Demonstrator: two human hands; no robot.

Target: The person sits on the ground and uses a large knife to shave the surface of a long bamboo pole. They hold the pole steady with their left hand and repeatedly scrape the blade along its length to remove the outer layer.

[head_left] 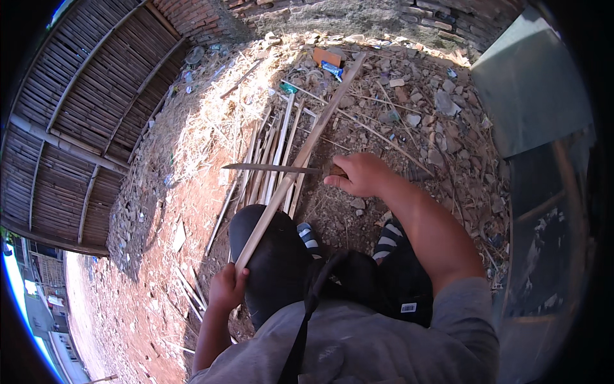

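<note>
A long pale bamboo strip (pixel 270 214) runs slantwise across my left knee, up and to the right over the ground. Its near end is gripped by my left hand (pixel 228 285), fingers closed around it beside my thigh. My right hand (pixel 358 174) is closed on the handle of a long, narrow knife (pixel 268 168). The blade points left and lies across the strip, a little beyond my knee; whether it touches or only passes over cannot be made out. Under the blade, several loose bamboo strips (pixel 261 153) lie bundled on the ground.
Rubble and stones (pixel 441 128) cover the ground ahead and right. Dry shavings (pixel 214 121) lie at the left, near a bamboo-slat wall (pixel 89 89). A brick wall (pixel 358 22) closes the far side. Grey panels (pixel 534 83) stand at the right. More strips (pixel 192 291) lie by my left arm.
</note>
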